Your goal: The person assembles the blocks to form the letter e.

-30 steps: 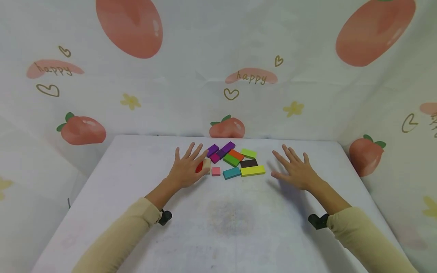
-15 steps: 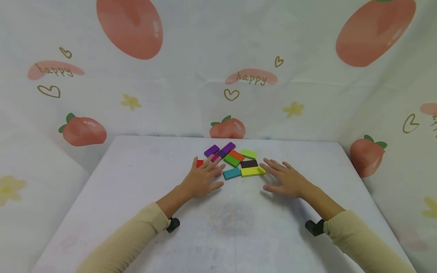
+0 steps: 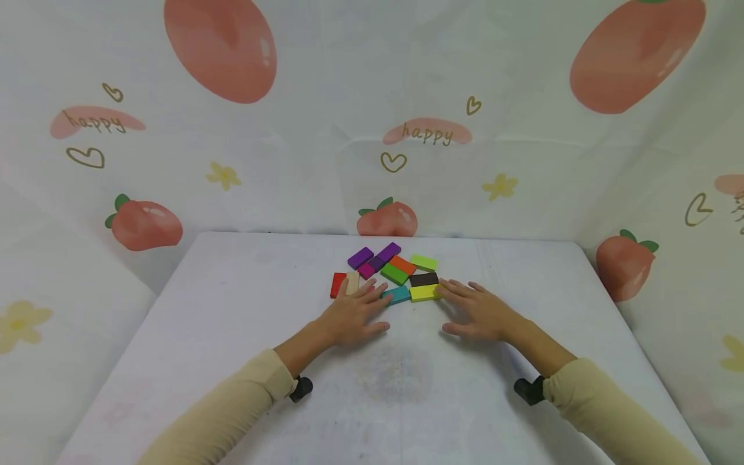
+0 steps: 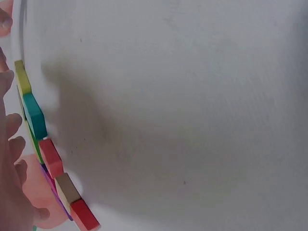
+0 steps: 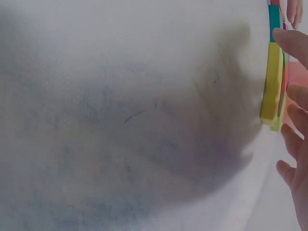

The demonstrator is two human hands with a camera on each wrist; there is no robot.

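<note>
The left hand (image 3: 350, 318) and right hand (image 3: 481, 314), fingers spread, have been brought closer together by the blocks (image 3: 394, 273) near the table's (image 3: 244, 271) far edge; none is gripped, though reach seems gained.

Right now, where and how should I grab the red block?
Pinch the red block by its near and far ends, probably best from above and the left. It lies flat, with its left side and both ends free, while the cream block sits close along its right side.
</note>
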